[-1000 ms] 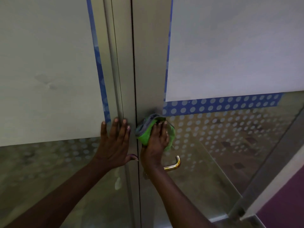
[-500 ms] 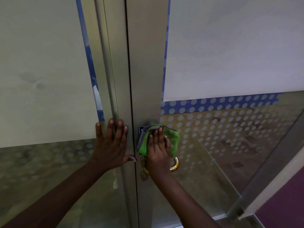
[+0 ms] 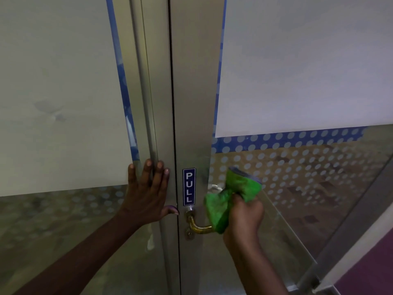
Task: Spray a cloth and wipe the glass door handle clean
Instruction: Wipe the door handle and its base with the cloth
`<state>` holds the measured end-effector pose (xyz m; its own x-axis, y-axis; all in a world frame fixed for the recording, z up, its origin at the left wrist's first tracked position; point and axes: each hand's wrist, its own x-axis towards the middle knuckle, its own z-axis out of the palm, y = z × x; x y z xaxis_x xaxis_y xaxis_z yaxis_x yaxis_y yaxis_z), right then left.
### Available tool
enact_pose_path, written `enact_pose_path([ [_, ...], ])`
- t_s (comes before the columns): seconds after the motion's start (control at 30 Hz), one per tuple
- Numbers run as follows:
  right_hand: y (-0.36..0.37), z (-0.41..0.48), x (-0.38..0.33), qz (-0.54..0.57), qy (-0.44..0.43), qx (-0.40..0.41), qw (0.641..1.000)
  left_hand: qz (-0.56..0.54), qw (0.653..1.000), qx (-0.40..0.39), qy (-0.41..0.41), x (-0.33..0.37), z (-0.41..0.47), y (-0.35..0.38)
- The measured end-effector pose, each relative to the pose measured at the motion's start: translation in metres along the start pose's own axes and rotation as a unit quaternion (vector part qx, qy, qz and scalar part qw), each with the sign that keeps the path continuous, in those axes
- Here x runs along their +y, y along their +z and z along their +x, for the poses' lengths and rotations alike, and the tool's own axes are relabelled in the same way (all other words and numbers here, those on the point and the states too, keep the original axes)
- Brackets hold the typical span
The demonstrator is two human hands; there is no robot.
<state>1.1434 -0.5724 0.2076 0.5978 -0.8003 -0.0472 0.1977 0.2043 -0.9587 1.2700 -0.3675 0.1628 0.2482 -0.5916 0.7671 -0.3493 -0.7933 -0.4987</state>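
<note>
A brass lever handle (image 3: 196,227) juts from the metal stile of the glass door (image 3: 297,188), just under a blue PULL sticker (image 3: 189,186). My right hand (image 3: 244,218) grips a bunched green cloth (image 3: 229,199) wrapped over the outer end of the handle, so only the handle's neck and inner bend show. My left hand (image 3: 146,192) lies flat with fingers spread on the neighbouring door frame (image 3: 157,103), left of the seam. No spray bottle is in view.
Frosted film covers the upper glass on both sides, with a blue dotted band (image 3: 287,139) below it on the right pane. A metal frame post (image 3: 350,241) slants down at the lower right, beside purple floor (image 3: 374,262).
My right hand slid the cloth off the sticker area on the stile, down and right onto the handle's end, uncovering the PULL sticker. The left hand stays flat on the frame.
</note>
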Motion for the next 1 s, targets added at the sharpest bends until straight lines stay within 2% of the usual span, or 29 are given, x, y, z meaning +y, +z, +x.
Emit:
enact_pose_path([
  [0.1, 0.010, -0.015, -0.006, -0.065, -0.118, 0.045, 0.990, 0.005, 1.000, 0.002, 0.002, 0.000, 0.000, 0.001],
  [0.2, 0.030, -0.020, 0.008, -0.070, -0.215, 0.013, 0.974, 0.007, 1.000, 0.006, -0.001, 0.001, 0.001, 0.002],
  [0.3, 0.057, -0.015, 0.031, -0.116, -0.277, -0.032, 0.953, -0.001, 1.000, 0.010, -0.006, 0.003, 0.001, 0.002],
  [0.37, 0.072, -0.010, 0.042, -0.198, -0.365, -0.073, 0.907, -0.003, 1.000, 0.009, -0.007, 0.003, 0.001, 0.003],
  [0.47, 0.084, 0.002, 0.053, -0.360, -0.469, -0.098, 0.801, -0.003, 1.000, 0.013, -0.001, 0.002, -0.001, 0.004],
  [0.53, 0.084, 0.009, 0.056, -0.407, -0.489, -0.083, 0.767, -0.001, 1.000, 0.017, 0.001, 0.002, -0.001, 0.004],
  [0.73, 0.052, 0.028, 0.082, -0.418, -0.583, -0.080, 0.692, 0.005, 1.000, 0.025, 0.001, 0.003, 0.000, 0.005],
  [0.87, 0.030, 0.036, 0.093, -0.439, -0.605, -0.114, 0.655, 0.005, 1.000, 0.031, 0.001, 0.004, 0.001, 0.003],
  [1.0, 0.013, 0.040, 0.094, -0.490, -0.588, -0.160, 0.624, 0.002, 1.000, 0.031, -0.002, 0.004, 0.003, 0.001],
])
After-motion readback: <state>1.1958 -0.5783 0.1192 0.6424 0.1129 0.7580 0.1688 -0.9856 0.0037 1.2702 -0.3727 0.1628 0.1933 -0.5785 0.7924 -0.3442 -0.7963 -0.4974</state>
